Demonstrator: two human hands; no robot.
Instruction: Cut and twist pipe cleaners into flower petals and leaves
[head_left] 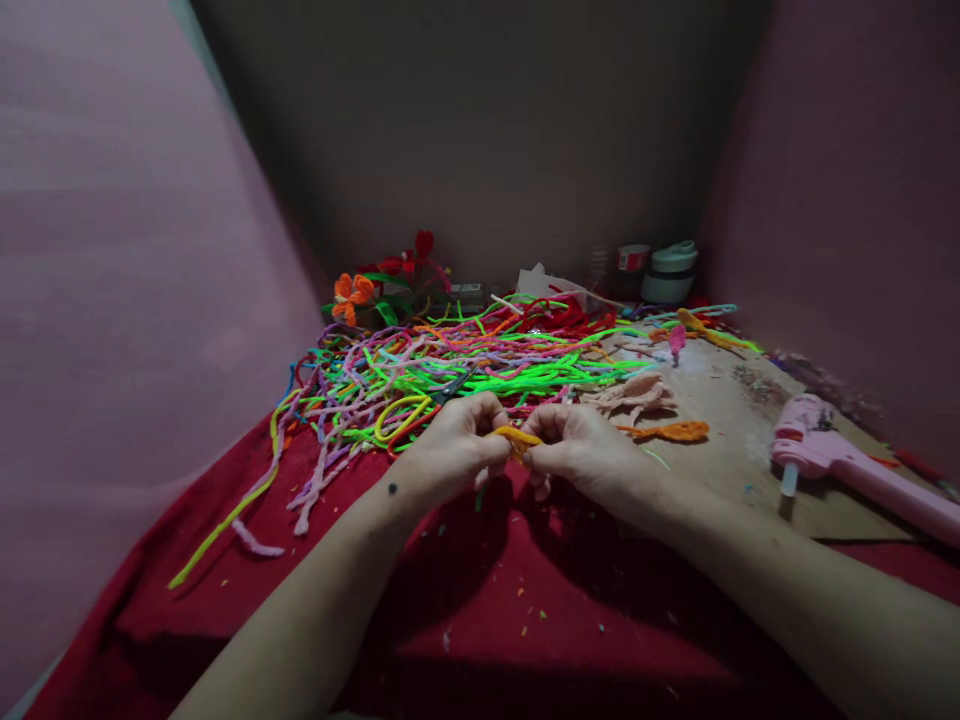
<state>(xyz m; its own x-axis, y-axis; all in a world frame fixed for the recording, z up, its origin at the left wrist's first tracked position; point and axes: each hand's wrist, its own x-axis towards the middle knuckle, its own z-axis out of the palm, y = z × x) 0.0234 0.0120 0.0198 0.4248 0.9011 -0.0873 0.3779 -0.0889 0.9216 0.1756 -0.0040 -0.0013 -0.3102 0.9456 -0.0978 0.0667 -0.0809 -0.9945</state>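
My left hand (466, 437) and my right hand (574, 447) meet near the middle of the view, above the front of the table. Between them they pinch an orange-yellow pipe cleaner (517, 436), bent into a short strip; its ends are hidden in my fingers. Just behind my left hand lie scissors (405, 418) with yellow and orange handles, partly covered by loose stems. Right of my right hand rest a looped orange pipe cleaner piece (675, 431) and a bundle of pale beige pipe cleaner loops (637, 395).
A pile of multicoloured pipe cleaners (420, 355) spreads over the red cloth (450, 640). At right, a pink glue gun (832, 450) lies on a brown board (720, 480). Orange and red pipe cleaner flowers (352, 297) and a lidded light-blue container (670, 275) stand at the back.
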